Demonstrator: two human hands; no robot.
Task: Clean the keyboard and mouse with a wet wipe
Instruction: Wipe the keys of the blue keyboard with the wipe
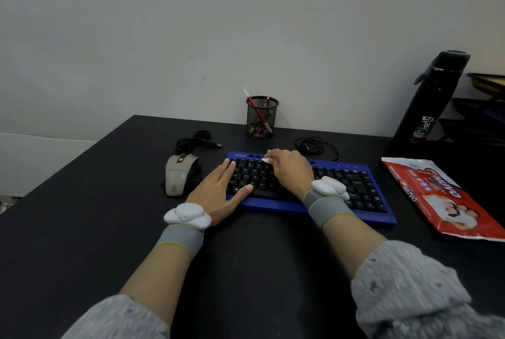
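Grey sleeves [410, 284] lead to the blue keyboard [314, 209], where the left hand [218, 191] lies flat with straight fingers on the left keys. The right hand [289, 169] pinches a white wet wipe [265, 160] in curled fingers against the top row. The mouse [179, 174] sits just left, and the upside-down print on the red wipe pack [448, 196] cannot be read.

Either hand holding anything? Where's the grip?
Right hand pinches a white wipe, mostly hidden, in its fingertips. Left hand rests flat on the keyboard, holding nothing.

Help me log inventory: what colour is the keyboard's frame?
The keyboard frame is blue; head view.
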